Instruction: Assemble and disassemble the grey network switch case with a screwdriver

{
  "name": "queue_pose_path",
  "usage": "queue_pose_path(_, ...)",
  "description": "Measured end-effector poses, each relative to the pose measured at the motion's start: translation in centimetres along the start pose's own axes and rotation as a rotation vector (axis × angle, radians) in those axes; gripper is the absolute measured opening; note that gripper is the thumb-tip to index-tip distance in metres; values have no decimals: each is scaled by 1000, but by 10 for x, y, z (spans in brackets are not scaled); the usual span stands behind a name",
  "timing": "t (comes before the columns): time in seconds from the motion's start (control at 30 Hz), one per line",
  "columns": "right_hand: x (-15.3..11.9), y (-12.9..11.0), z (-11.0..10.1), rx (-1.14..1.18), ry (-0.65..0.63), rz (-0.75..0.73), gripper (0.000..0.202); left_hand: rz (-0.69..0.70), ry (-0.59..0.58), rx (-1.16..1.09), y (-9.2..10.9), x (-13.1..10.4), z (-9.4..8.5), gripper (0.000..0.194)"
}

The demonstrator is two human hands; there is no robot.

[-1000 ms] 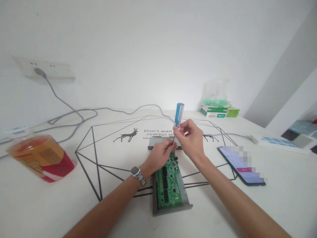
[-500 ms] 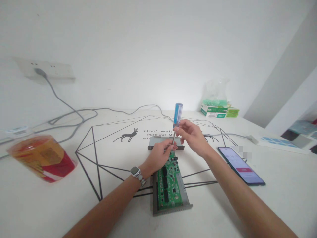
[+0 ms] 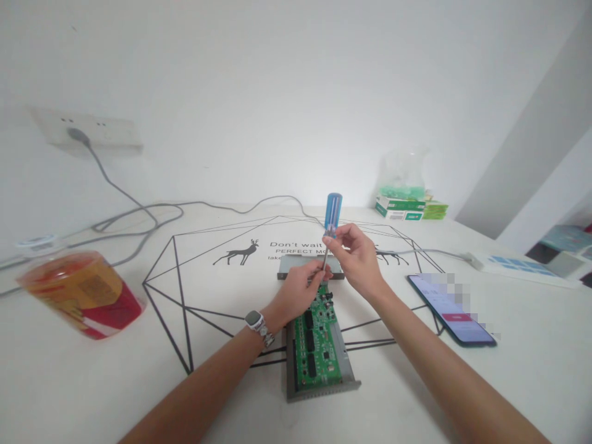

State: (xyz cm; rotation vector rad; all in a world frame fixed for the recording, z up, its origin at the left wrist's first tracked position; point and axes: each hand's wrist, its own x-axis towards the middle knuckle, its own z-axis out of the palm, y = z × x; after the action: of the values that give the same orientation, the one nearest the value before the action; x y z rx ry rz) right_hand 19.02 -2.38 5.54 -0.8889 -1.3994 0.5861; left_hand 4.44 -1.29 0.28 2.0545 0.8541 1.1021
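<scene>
While the right hand (image 3: 363, 262) pinches the collar of a slim screwdriver with a translucent blue, ribbed handle (image 3: 333, 213), the left hand (image 3: 296, 293) has its fingertips pressed together on the lower shaft, at the far end of the green rectangular circuit board (image 3: 324, 351) in its grey metal casing (image 3: 324, 393). Small, even turns along the shaft's line, under light pressure, should keep the hidden tip from slipping. Since the previous frame, the right fingers have curled in closer and the handle shows another face
</scene>
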Motion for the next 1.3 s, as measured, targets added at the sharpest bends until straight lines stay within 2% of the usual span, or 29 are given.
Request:
queue_pose_path(0.23,-5,-1,0,51,-49,64,34,21,6,-21,0,-1,1,21)
queue_pose_path(0.37,-4,-1,-5,109,-92,66,38,79,21,5,-1,-2,2,21)
queue_pose_path(0.47,-2,1,-8,119,-84,68,39,136,94,137,-1,-5,-3,24)
queue_pose_path(0.6,-1,-2,-9,139,-56,46,38,165,149,369,4,-8,-20,27)
queue_pose_path(0.7,1,-10,-9,159,32,-7,35,66,157,466,14,-9,-36,25)
queue_pose_path(0.83,-1,-16,-22,103,164,27,32,-176,9,649,29,-11,-53,27)
queue_pose_path(0.93,-10,-7,-42,-55,169,238,40,-339,-133,730,34,-19,-59,42)
queue_pose_path(1.0,-18,2,-53,-215,108,408,54,-482,-250,655,36,-27,-58,53)
queue_pose_path(1.07,-26,10,-60,-382,5,514,52,-611,-328,516,39,-35,-54,61)
queue_pose_path(1.13,-33,16,-61,-492,-57,554,55,-601,-339,444,42,-41,-47,66)
queue_pose_path(1.23,-40,21,-56,-563,-129,602,62,-493,-246,466,44,-45,-38,73)
queue_pose_path(1.3,-44,23,-53,-627,-208,626,62,-489,-234,480,43,-45,-36,78)
